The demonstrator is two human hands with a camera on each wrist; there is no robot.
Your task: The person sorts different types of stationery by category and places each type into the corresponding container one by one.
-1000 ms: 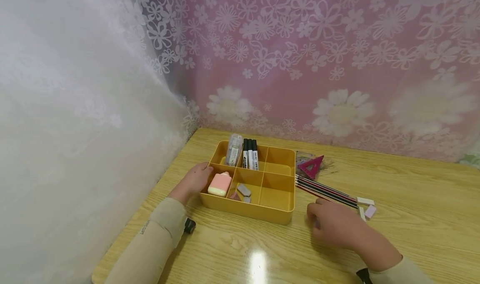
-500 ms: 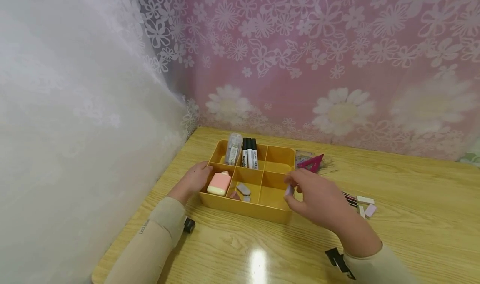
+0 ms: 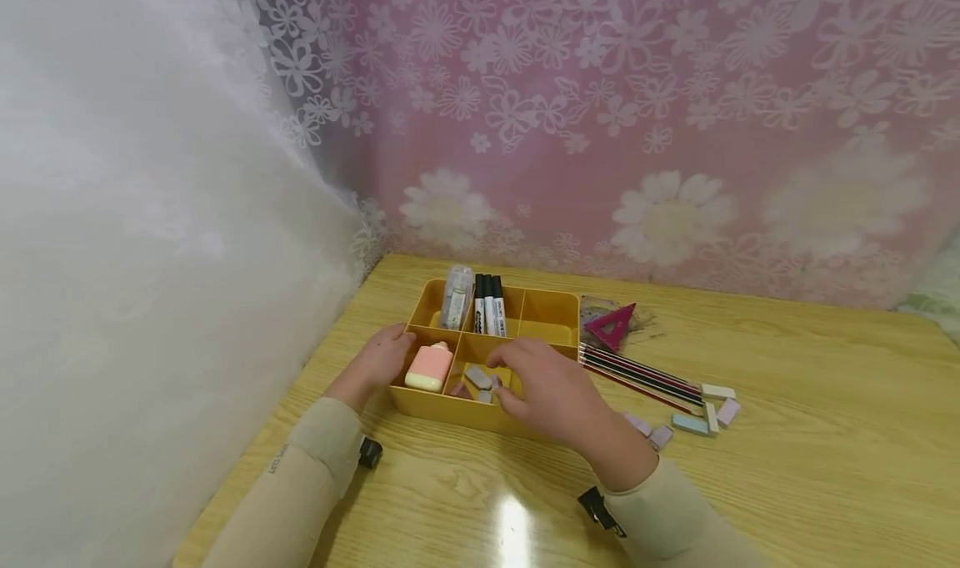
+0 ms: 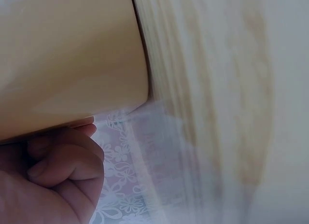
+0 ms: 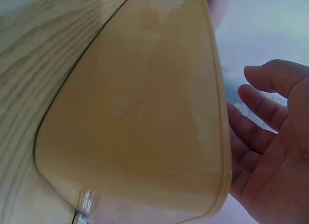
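My left hand (image 3: 381,356) grips the left wall of a yellow compartment box (image 3: 457,409); its curled fingers (image 4: 67,161) show against the box side in the left wrist view. Over the front middle and right compartments reaches my right hand (image 3: 558,397). Its thumb and fingers are spread apart in the right wrist view, with nothing between them. Just off its fingertips, a small lilac eraser (image 3: 496,382) lies in the front middle compartment beside a grey eraser (image 3: 477,377) and other small pieces. The front right compartment is mostly hidden by this hand.
The box also holds a pink-and-cream bottle (image 3: 430,368), a clear plastic case (image 3: 456,298) and black-capped markers (image 3: 489,305). To its right lie a magenta set square (image 3: 612,326), several pencils (image 3: 645,376), a blue eraser (image 3: 691,424) and more erasers (image 3: 661,436).
My right hand has lifted off the table with a lilac eraser, moved left over the box and let it go in the front middle compartment. The left hand keeps its grip.
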